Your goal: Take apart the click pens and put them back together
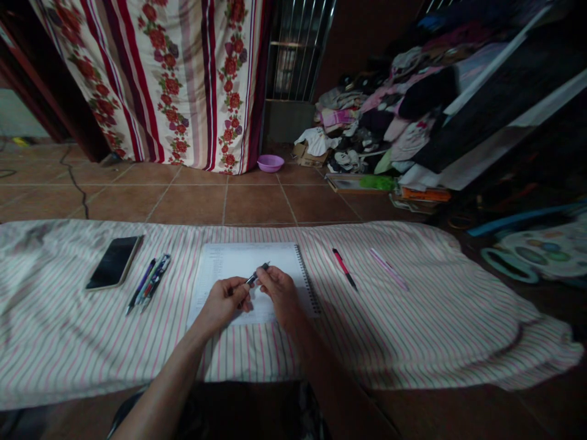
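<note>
Both of my hands meet over an open spiral notebook, whose page carries some faint writing along its left side. Between them is a dark pen, tilted up to the right. My left hand pinches its lower part, fingers closed. At the upper end, my right hand has thumb and fingers closed on the same pen. Whether the pen is in one piece is too small to tell. Right of the notebook lie a red and black pen and a pink pen.
Several pens lie together left of the notebook, beside a smartphone. A striped cloth covers the low surface. Beyond it are a tiled floor, a purple basin, a floral curtain and a heap of clothes.
</note>
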A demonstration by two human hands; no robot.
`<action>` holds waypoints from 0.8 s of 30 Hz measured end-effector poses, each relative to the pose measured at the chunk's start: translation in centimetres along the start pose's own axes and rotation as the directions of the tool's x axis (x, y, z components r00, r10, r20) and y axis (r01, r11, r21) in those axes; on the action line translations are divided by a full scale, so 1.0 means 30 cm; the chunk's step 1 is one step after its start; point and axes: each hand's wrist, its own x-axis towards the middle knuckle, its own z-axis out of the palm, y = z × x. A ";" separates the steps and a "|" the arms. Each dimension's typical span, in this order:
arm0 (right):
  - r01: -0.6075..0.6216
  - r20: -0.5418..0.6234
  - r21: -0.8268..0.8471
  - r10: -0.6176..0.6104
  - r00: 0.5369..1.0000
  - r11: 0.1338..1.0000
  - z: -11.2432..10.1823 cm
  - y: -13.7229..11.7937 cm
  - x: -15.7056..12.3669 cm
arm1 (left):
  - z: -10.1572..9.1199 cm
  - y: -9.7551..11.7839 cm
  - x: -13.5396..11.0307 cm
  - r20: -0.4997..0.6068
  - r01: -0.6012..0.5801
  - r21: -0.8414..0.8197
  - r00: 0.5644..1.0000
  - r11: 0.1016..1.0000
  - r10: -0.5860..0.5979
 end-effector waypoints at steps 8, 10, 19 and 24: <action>0.013 -0.003 0.059 -0.012 1.000 0.998 -0.001 -0.009 -0.012 | 0.006 0.012 -0.005 -0.006 0.018 -0.009 1.000 1.000 -0.018; 0.019 -0.029 -0.007 -0.020 0.999 1.000 -0.002 -0.009 -0.008 | 0.011 0.012 -0.006 -0.005 0.016 -0.009 1.000 1.000 -0.016; 0.018 -0.006 0.031 -0.018 1.000 0.999 0.004 -0.018 -0.015 | 0.007 0.009 -0.003 -0.010 0.029 -0.034 1.000 0.999 -0.029; 0.010 0.028 0.075 -0.012 1.000 0.997 -0.007 -0.016 -0.015 | 0.006 0.014 -0.005 -0.017 0.038 -0.048 0.999 0.998 -0.039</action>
